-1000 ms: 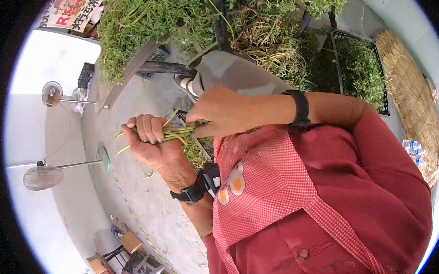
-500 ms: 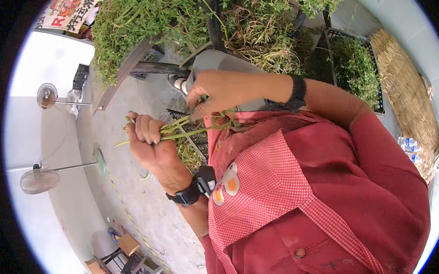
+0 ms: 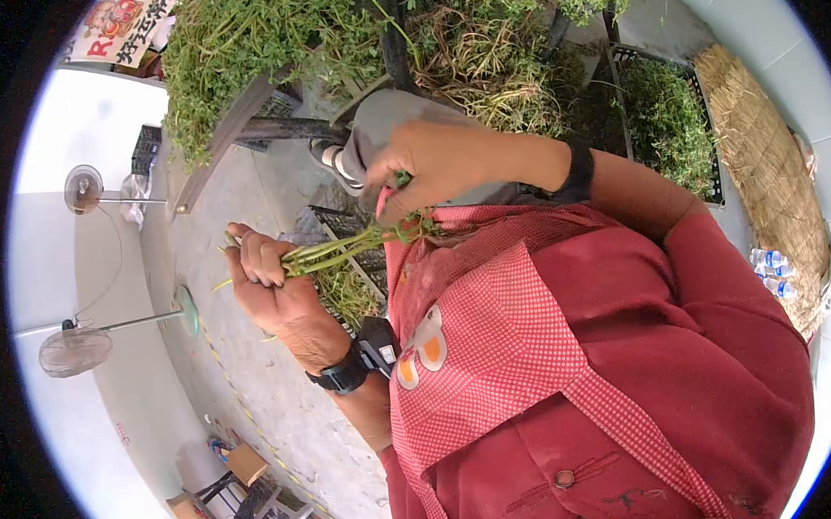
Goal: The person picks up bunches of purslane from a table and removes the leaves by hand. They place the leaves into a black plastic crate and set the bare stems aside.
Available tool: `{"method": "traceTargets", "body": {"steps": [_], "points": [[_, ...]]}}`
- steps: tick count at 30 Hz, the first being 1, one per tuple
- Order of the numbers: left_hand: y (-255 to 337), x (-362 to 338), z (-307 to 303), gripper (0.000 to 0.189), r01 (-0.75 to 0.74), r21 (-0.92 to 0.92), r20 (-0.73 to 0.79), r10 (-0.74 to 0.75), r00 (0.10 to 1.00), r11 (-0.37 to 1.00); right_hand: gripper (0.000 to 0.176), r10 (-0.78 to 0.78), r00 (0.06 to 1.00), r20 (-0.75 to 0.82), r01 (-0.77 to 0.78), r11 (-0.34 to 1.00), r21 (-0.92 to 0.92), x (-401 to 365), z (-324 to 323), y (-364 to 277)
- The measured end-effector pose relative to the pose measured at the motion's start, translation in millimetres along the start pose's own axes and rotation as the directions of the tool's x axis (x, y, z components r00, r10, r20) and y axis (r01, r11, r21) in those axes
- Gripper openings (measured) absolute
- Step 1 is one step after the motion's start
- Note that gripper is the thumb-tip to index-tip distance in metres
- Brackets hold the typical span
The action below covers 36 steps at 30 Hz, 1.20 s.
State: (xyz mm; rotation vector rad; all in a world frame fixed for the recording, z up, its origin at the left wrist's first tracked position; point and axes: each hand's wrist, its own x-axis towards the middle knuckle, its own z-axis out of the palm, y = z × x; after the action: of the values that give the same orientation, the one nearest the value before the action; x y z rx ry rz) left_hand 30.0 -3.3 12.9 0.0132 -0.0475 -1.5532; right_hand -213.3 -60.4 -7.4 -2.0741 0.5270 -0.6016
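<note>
Two bare hands [image 3: 273, 280] [image 3: 434, 161] busy with greens over here, so here's what I can see. The left hand is the lower one, palm up, fingers folded down tight around a small bunch of green stems [image 3: 327, 254]. A few cut-looking ends poke out past the fist on one side, and on the other side the bunch runs across to the front of a red checked apron [image 3: 494, 367], with the leafy tips right under the right hand.

That right hand is kinda smeary, tbh. Its fingers are bent inward, with a bit of green and a bit of pink showing at them, but I can't tell what those are, how wide the fingers are open, or if they have a grip on anything. Can't tell if they're touching the leafy tips either.

Both wrists have black bands, and the left one carries a boxy gadget [image 3: 377, 345] too. Just past the stems, lower down, there's a dark crate [image 3: 372, 278] with more loose stalks in it. Beyond the person's grey trousers [image 3: 395, 112] there's a big heap of leafy greens [image 3: 240, 63], and off to the right another black crate [image 3: 710, 154] full of the stuff, next to a straw-coloured woven roll [image 3: 758, 142] with some plastic bottles [image 3: 776, 267] near its end. Couple of standing fans over by the left wall.
</note>
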Motion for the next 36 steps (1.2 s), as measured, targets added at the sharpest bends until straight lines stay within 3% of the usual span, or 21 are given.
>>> {"method": "traceTargets", "body": {"steps": [4,6,10,12,16,18,19,21,22,24,25,26,27,28,29,30,32,33,35,36], "points": [[1,1,-1,0.034,-0.026,0.074,0.031,0.023,0.999,0.997,0.026,-0.036,0.997,0.070,0.041,0.997,-0.068,1,5,4],[1,0,-2,0.034,-0.043,0.114,0.047,0.038,0.998,0.993,0.026,-0.023,1.000,-0.017,0.024,0.999,0.040,0,0,-5],[-5,-1,0,0.035,-0.094,0.198,0.065,0.083,0.994,0.976,0.027,-0.040,0.998,-0.039,0.046,0.981,0.186,4,-12,-12],[-8,-1,0,0.035,-0.100,0.217,0.072,0.086,0.994,0.971,0.028,0.002,0.999,0.044,-0.004,0.998,0.063,4,-16,-16],[-14,-2,5,0.034,-0.099,0.206,0.120,0.075,0.990,0.974,0.029,-0.054,0.998,0.029,0.057,0.993,-0.099,9,-4,-10],[-21,-4,6,0.033,-0.085,0.191,0.137,0.059,0.989,0.978,0.026,-0.135,0.953,-0.271,0.010,0.909,-0.417,14,6,-3],[-28,-5,7,0.031,-0.060,0.223,0.138,0.029,0.990,0.973,0.026,-0.132,0.952,-0.275,0.007,0.911,-0.413,19,9,-1],[-39,-7,10,0.029,-0.032,0.254,0.144,-0.005,0.990,0.967,0.025,-0.164,0.830,-0.533,-0.120,0.880,-0.459,30,8,7],[-42,-11,14,0.029,0.015,0.200,0.130,-0.041,0.991,0.980,0.025,-0.163,0.827,-0.538,-0.125,0.879,-0.460,32,0,21],[-42,-11,19,0.030,0.059,0.142,0.121,-0.076,0.990,0.988,0.023,-0.068,0.791,-0.608,-0.093,0.969,-0.230,36,-23,44],[-37,-11,20,0.030,0.086,0.115,0.156,-0.103,0.982,0.990,0.022,0.233,0.841,-0.488,-0.165,0.970,0.180,31,-28,46],[-33,-14,20,0.031,0.115,0.093,0.184,-0.131,0.974,0.989,0.022,0.242,0.842,-0.482,-0.170,0.967,0.190,25,-26,43],[-33,-13,22,0.031,0.131,0.075,0.203,-0.144,0.969,0.989,0.020,0.346,0.888,-0.302,-0.115,0.804,0.583,20,-25,40],[-33,-12,23,0.031,0.135,0.077,0.208,-0.148,0.967,0.988,0.019,0.353,0.930,-0.103,-0.094,0.497,0.863,16,-28,38],[-33,-11,23,0.030,0.159,0.067,0.233,-0.171,0.957,0.985,0.015,0.080,0.989,-0.124,0.041,0.658,0.752,12,-19,55],[-33,-11,23,0.030,0.184,0.058,0.253,-0.192,0.948,0.981,0.015,0.081,0.988,-0.130,0.044,0.659,0.751,10,-16,51],[-32,-10,22,0.029,0.212,0.047,0.274,-0.217,0.937,0.976,0.016,0.340,0.932,0.125,-0.294,0.507,0.810,8,1,41],[-30,-10,21,0.028,0.236,0.035,0.295,-0.235,0.926,0.971,0.016,0.339,0.932,0.128,-0.294,0.501,0.814,7,4,40],[-26,-9,19,0.028,0.224,0.053,0.277,-0.230,0.933,0.973,0.020,0.011,0.884,0.467,-0.420,0.459,0.783,4,11,40],[-24,-9,17,0.027,0.215,0.068,0.268,-0.226,0.937,0.974,0.020,0.009,0.883,0.470,-0.422,0.455,0.784,3,17,38]]}}
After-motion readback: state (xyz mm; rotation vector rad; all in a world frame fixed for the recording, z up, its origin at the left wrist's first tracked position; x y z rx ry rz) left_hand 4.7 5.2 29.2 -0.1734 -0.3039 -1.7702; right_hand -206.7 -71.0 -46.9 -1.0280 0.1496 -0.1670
